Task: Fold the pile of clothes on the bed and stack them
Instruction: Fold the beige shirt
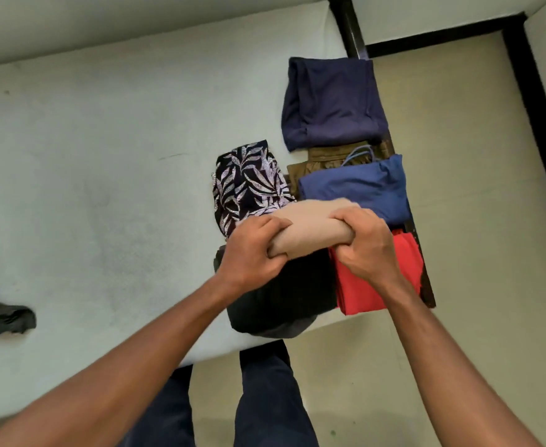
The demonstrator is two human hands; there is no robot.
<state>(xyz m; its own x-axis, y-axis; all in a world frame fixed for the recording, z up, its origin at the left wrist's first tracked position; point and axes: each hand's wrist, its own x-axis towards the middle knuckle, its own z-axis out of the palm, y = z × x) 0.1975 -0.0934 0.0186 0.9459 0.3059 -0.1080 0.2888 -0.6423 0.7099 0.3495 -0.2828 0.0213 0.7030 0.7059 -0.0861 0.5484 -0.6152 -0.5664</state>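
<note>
A folded beige garment (310,227) is held above the bed's right end. My left hand (252,253) grips its left end and my right hand (368,243) grips its right end. Under it lie folded clothes: a black piece (284,298), a red one (362,291), a blue one (358,188), a leaf-print one (249,185), an olive-brown one (329,156) and a navy one (329,101) farthest away. The beige garment hides part of the leaf-print and blue pieces.
The pale bed sheet (104,156) stretches bare to the left. A crumpled dark grey garment (1,317) lies at the left edge. The dark bed frame (352,30) borders the right end, with beige floor (458,156) beyond. My legs stand at the bed's near edge.
</note>
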